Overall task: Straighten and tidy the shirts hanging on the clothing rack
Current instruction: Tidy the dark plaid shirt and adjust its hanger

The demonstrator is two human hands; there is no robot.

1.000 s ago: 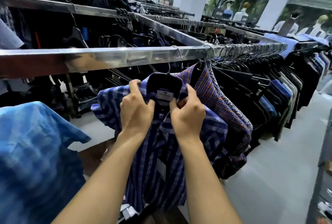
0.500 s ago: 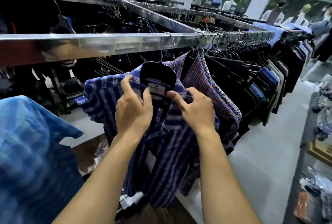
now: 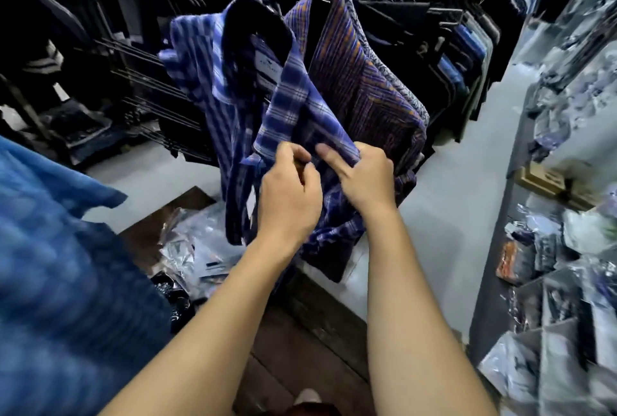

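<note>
Hanging on a black hanger point(image 3: 257, 23) at the centre of the view, the blue plaid shirt point(image 3: 293, 105) is held at its open front by both hands. The left hand point(image 3: 288, 197) is closed on the front edge, which is pinched between thumb and curled fingers; the right hand point(image 3: 367, 182) is clamped on a fold of the same cloth at its 3 o'clock. An orange-striped shirt point(image 3: 360, 92) is hung touching it at 3 o'clock, with dark garments point(image 3: 417, 58) beyond at 2 o'clock.
</note>
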